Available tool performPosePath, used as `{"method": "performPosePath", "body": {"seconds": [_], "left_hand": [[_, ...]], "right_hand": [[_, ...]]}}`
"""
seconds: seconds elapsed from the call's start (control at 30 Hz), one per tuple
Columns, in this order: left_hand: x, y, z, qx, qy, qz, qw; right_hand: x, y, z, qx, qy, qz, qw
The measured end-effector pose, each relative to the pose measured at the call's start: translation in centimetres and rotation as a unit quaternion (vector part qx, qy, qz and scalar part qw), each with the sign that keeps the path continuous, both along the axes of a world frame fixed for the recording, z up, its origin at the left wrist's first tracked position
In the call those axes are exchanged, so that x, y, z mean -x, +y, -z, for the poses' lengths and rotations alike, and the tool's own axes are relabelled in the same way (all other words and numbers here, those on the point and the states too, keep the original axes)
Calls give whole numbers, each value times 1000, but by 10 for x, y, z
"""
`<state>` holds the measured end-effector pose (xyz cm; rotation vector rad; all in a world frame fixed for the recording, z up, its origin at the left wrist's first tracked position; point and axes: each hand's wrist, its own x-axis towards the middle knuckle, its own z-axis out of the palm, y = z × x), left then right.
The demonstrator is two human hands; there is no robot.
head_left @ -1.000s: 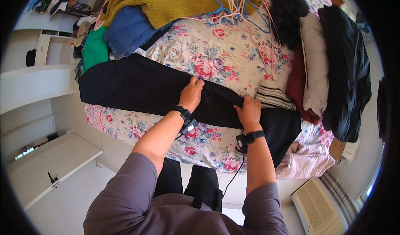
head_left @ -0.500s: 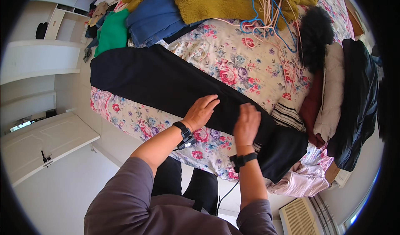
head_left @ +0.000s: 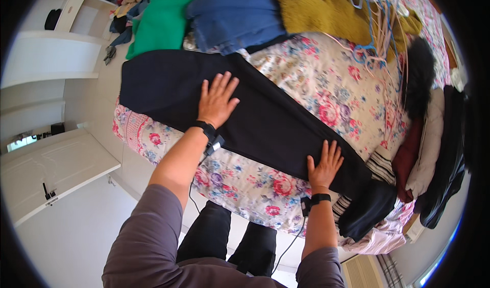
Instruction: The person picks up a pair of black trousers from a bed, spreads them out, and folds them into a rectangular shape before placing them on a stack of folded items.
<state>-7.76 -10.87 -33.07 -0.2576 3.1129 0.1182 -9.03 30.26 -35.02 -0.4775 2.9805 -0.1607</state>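
Observation:
A pair of black trousers point(head_left: 265, 124), apparently folded lengthwise, stretches slantwise over the floral bedspread point(head_left: 278, 183). Its wide end lies to the left, its narrow end to the right. My left hand point(head_left: 218, 101) rests flat on the wider part, fingers spread. Farther right, my right hand point(head_left: 325, 166) lies with fingers apart on the narrower part near its front edge. Neither hand grips the cloth. Beyond the wide end are a green garment point(head_left: 162, 25) and a folded blue denim garment point(head_left: 235, 17).
A mustard fleecy garment point(head_left: 311, 12) and a tangle of hangers point(head_left: 377, 32) lie at the back. On the right are a striped knit point(head_left: 382, 165), a dark red garment point(head_left: 407, 158), a grey padded garment point(head_left: 430, 140) and black clothing. White cabinets point(head_left: 56, 58) line the left.
My left hand has moved left along the trousers and spread flat. My right hand has come down flat toward the narrow end. The view has shifted, too.

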Motion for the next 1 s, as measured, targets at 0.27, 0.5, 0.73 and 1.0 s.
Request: {"method": "performPosePath", "body": {"seconds": [0.27,0.5,0.73,1.0], "left_hand": [[-35,-137,-44,-36,19,-23,999],[-71,-98,-40,-76,-19,113,991],[-83,-206,-49,0,19,19,1000],[-107,-209,-96,-86,287,-138,944]], "right_hand": [[-16,-35,1,-8,23,120,992],[-34,-217,-37,118,-46,-123,984],[-36,-224,-7,37,-43,-129,990],[-33,-217,-20,30,-73,-142,987]]}}
